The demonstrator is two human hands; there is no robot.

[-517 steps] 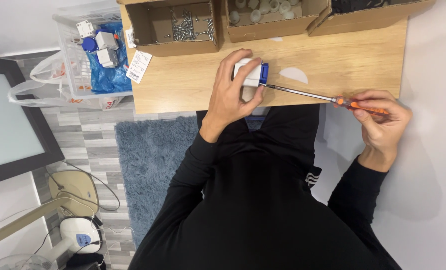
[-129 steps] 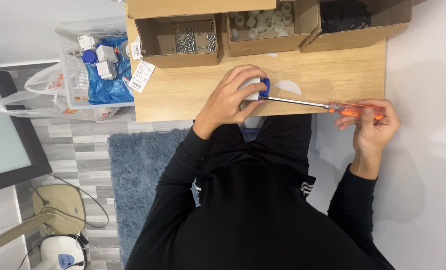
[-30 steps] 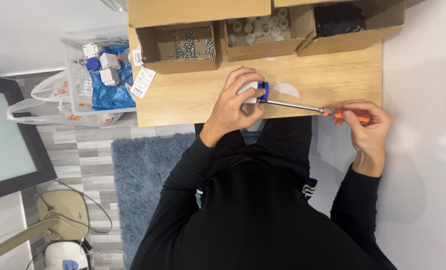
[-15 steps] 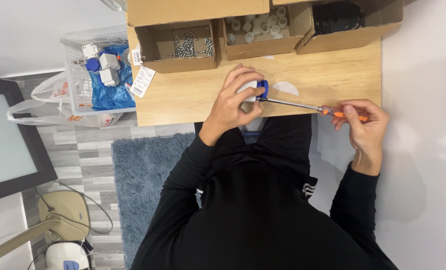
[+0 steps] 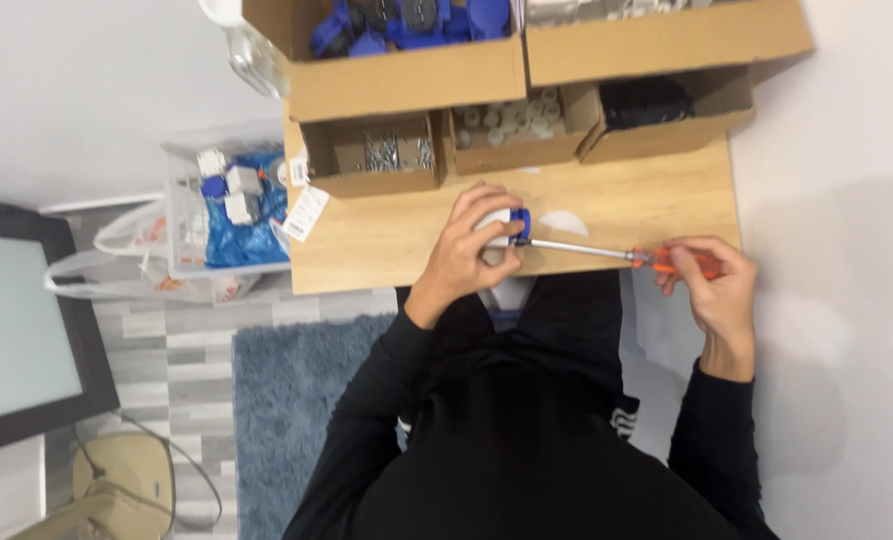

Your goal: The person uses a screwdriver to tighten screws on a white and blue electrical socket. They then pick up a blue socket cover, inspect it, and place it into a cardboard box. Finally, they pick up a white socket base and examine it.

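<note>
- Head view, looking straight down: left hand [image 5: 472,245] is curled tight around a small white-and-blue part [image 5: 515,226], pressing it against the front edge of the wooden table [image 5: 387,245]. Most of the part is hidden under the fingers.
- Right hand [image 5: 712,285] is closed on the orange handle of a screwdriver [image 5: 617,254]; the steel shaft runs level to the left, with its tip at the blue end of the part.
- Judgement: a screw is being driven or loosened at the blue end. The screw head itself is too small to see.
- Judgement: the next move calls for keeping the shaft in line with the screw, steady turns from the right wrist, and a firm left-hand grip so the part does not rotate.
- Behind the hands: small cardboard boxes, one with metal screws [image 5: 392,150], one with pale round pieces [image 5: 512,122], one with dark contents [image 5: 647,100]; a larger box with blue parts [image 5: 407,20] above.
- Left of the table: clear bin [image 5: 222,215] with white and blue items; blue rug [image 5: 297,420] on the floor.
</note>
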